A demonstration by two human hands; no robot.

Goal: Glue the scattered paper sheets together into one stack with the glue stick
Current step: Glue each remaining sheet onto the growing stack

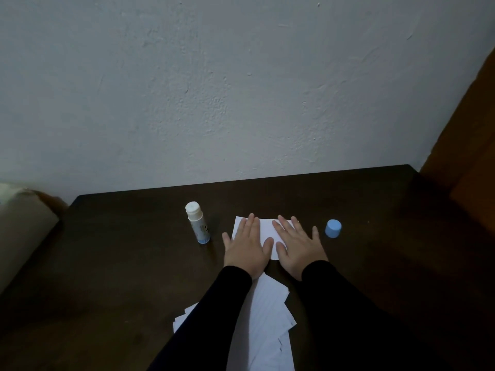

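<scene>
Both hands lie flat, fingers straight and spread, on a small white sheet [265, 231] just below the middle of the frame. The left hand [245, 249] covers the sheet's left part, the right hand [297, 250] its right part, thumbs nearly meeting in the middle. Black sleeves [348, 303] run down to the lower edge. To the left of the sheet the glue stick [197, 222] stands upright and uncapped on the dark wooden table [107, 263], its white top bare. Its blue cap [333, 228] sits to the right of the sheet, just beside the right hand's little finger. Lower in the frame, between the forearms, a loose pile of lined paper sheets [267, 322] lies fanned out, partly hidden by the left sleeve. A pale wall [241, 89] fills the upper frame.
</scene>
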